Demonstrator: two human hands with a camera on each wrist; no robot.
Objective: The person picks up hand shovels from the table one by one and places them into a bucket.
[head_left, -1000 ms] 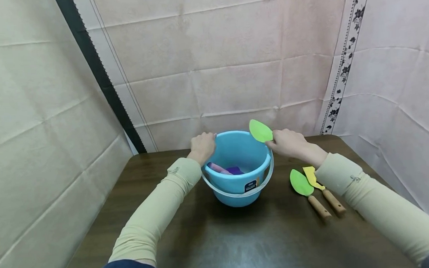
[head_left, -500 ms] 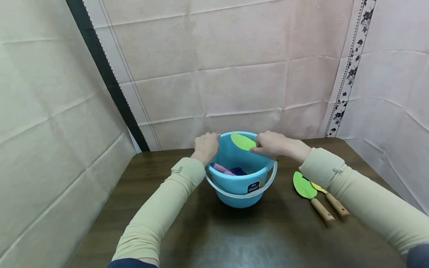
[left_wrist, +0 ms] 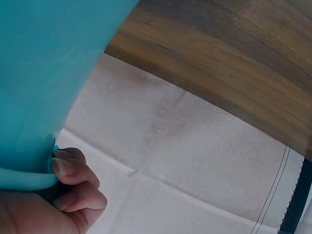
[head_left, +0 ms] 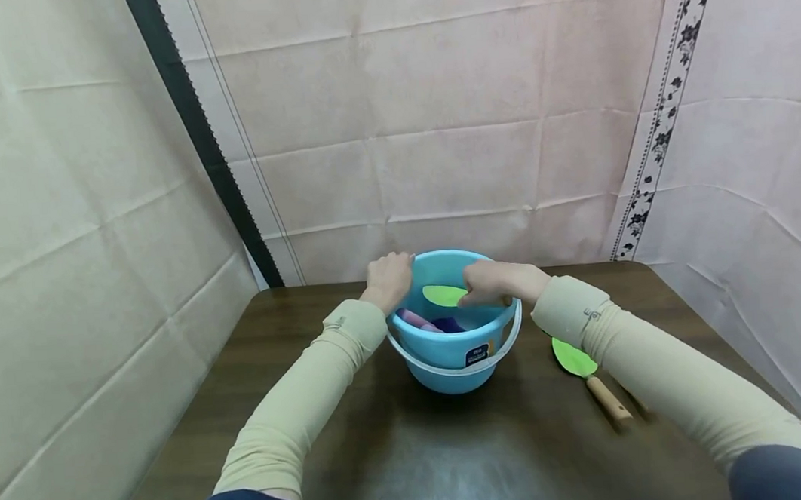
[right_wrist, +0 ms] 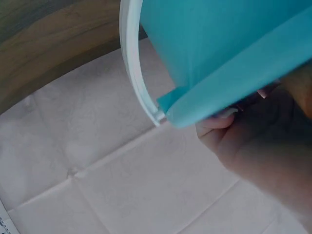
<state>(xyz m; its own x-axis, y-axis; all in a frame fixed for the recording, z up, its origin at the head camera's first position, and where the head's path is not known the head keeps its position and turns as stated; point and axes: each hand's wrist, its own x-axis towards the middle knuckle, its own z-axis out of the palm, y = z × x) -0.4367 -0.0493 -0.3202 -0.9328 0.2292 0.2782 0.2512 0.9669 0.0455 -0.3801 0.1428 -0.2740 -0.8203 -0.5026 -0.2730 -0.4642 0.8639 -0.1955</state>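
A light-blue bucket (head_left: pixel 440 350) stands on the table, its pale handle (head_left: pixel 516 327) hanging down in front. My left hand (head_left: pixel 390 279) grips its left rim; in the left wrist view, curled fingers (left_wrist: pixel 78 173) hook over that rim. Inside the bucket's mouth, my right hand (head_left: pixel 500 281) holds a small garden trowel with a green blade (head_left: pixel 445 296) pointing left; the wooden grip end shows beside the hand. A pink rod-like piece (head_left: pixel 418 321) and a dark purple piece (head_left: pixel 449 325) lie in the bucket. The right wrist view shows my right hand (right_wrist: pixel 263 146) partly behind the rim.
Right of the bucket, another green-bladed trowel (head_left: pixel 574 358) with a wooden handle lies on the dark wooden table (head_left: pixel 411 461). Beside it a second wooden handle (head_left: pixel 643 405) shows, mostly covered by my right sleeve. Pale cloth (head_left: pixel 448 127) hangs behind and at both sides.
My right hand has moved left and down from above the right rim, bringing the green trowel into the bucket. My left hand keeps its grip. The right sleeve now covers the yellow-headed tool.
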